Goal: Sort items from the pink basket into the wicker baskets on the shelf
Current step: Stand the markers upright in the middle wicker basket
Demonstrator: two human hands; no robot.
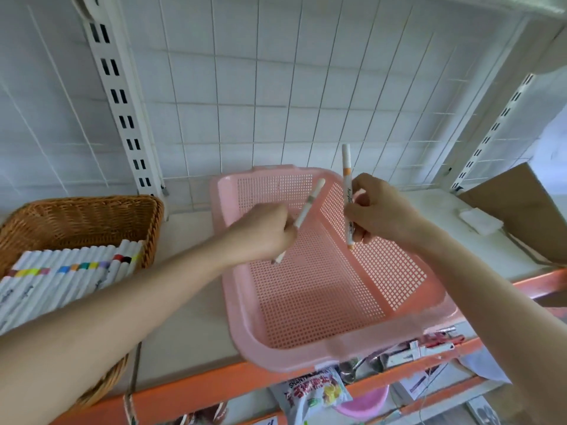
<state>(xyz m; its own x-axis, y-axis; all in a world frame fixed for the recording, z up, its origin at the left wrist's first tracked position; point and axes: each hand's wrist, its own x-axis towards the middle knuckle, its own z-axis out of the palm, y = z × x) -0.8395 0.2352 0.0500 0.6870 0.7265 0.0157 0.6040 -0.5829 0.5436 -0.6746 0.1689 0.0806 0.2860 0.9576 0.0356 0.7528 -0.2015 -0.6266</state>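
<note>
The pink basket [306, 338] sits on the white shelf in the middle of the view; no items show on its perforated floor. Over it, my left hand [260, 233] grips a white marker with a grey-green band [310, 205], tilted up to the right. My right hand [379, 208] holds a white marker with an orange band [347, 176] almost upright. At the left stands a wicker basket [92, 216] holding a row of several white markers [61, 280] with coloured bands.
A wire grid panel [276, 87] and slotted uprights back the shelf. A brown cardboard piece [521, 210] and a white folded cloth [480, 223] lie at the right. The orange shelf edge [214, 388] runs along the front; snack packets and stationery show on the lower shelf.
</note>
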